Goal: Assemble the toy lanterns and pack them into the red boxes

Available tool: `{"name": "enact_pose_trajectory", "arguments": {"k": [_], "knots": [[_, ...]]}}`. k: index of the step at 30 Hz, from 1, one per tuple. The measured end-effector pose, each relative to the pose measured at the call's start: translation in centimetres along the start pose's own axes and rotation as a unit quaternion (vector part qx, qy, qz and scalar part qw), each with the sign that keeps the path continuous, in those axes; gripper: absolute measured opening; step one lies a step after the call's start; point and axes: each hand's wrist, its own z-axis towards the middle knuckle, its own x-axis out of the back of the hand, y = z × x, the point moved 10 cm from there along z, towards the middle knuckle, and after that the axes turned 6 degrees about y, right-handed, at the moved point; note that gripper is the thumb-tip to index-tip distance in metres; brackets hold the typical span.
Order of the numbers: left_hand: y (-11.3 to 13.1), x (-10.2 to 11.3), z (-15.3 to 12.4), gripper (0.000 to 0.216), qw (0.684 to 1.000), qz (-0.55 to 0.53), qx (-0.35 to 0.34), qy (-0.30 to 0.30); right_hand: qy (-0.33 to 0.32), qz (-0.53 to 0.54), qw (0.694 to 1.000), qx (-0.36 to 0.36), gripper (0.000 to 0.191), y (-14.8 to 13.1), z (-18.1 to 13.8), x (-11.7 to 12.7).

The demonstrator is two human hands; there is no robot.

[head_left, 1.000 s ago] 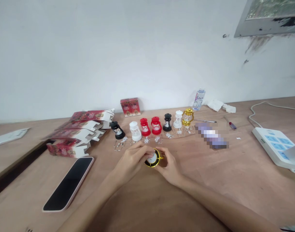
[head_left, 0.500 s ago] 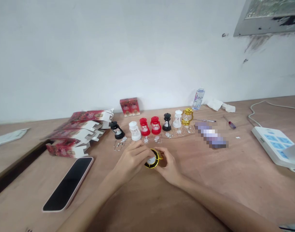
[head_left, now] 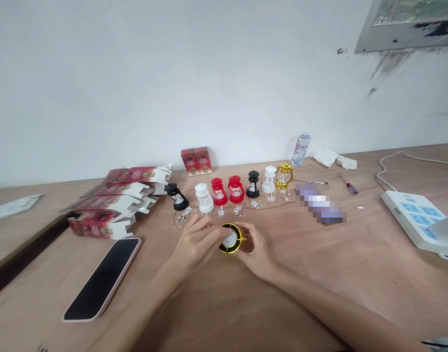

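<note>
A small gold lantern (head_left: 239,244) is tipped so that its round base faces me, a black ring around a pale white centre. My right hand (head_left: 259,252) grips it from the right, thumb and fingers around its side near the gold handle. From the left, my left hand (head_left: 198,243) is closed against the lantern, its index finger resting on the pale centre of the base. The left thumb is hidden. Behind my hands stands a row of small lanterns: black (head_left: 178,198), white (head_left: 203,199), red (head_left: 219,191), another red (head_left: 236,189), and more to the right, ending in a gold one (head_left: 284,176).
Metal clips and small white parts (head_left: 238,210) lie before the row. Flattened red boxes (head_left: 114,205) and a phone (head_left: 102,279) are left; two red boxes (head_left: 196,161) stand behind. At right are a bottle (head_left: 301,149), a screwdriver (head_left: 350,187) and a power strip (head_left: 414,220).
My left hand's index finger has straightened and shifted on the lantern's base, so more of the pale centre shows. The right hand keeps its hold.
</note>
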Motion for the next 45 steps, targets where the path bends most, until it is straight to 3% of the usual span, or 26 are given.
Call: {"name": "enact_pose_trajectory", "arguments": {"k": [8, 12, 18, 25, 33, 37, 39, 41, 43, 45], "knots": [[-0.3, 0.3, 0.0, 0.014, 0.999, -0.018, 0.031, 0.005, -0.004, 0.007, 1.0, -0.006, 0.049, 0.2, 0.0, -0.1], [-1.4, 0.0, 0.0, 0.011, 0.991, -0.06, 0.118, -0.013, -0.006, 0.009, 1.0, -0.003, 0.05, 0.1, 0.0, -0.1], [-3.9, -0.6, -0.5, 0.002, 0.952, -0.142, 0.269, -0.029, -0.001, 0.008, 1.0, -0.002, 0.047, -0.1, 0.1, 0.0], [-3.4, -1.1, -0.4, 0.004, 0.953, -0.132, 0.264, -0.068, -0.001, 0.008, 1.0, 0.002, 0.047, -0.2, 0.1, -0.1], [-2.4, -0.9, 0.0, 0.007, 0.973, -0.077, 0.203, -0.074, -0.004, 0.009, 1.0, -0.003, 0.047, -0.1, 0.1, -0.1], [-2.8, -1.3, 0.0, 0.006, 0.966, -0.086, 0.227, -0.089, -0.006, 0.004, 1.0, -0.003, 0.047, 0.0, 0.0, -0.1], [-3.7, -1.7, -0.3, 0.003, 0.954, -0.109, 0.264, -0.091, -0.006, 0.002, 1.0, -0.002, 0.048, 0.1, -0.1, -0.1], [-4.8, -2.5, -1.0, 0.017, 0.931, -0.162, 0.312, -0.097, -0.01, 0.001, 1.0, 0.005, 0.049, -0.1, -0.1, -0.2], [-5.7, -3.8, -1.9, 0.031, 0.89, -0.248, 0.364, -0.117, -0.013, -0.002, 1.0, 0.018, 0.048, -0.4, -0.1, -0.3], [-6.0, -5.4, -3.0, 0.036, 0.83, -0.346, 0.414, -0.142, -0.011, -0.005, 1.0, 0.028, 0.047, -0.7, -0.1, -0.2]]}}
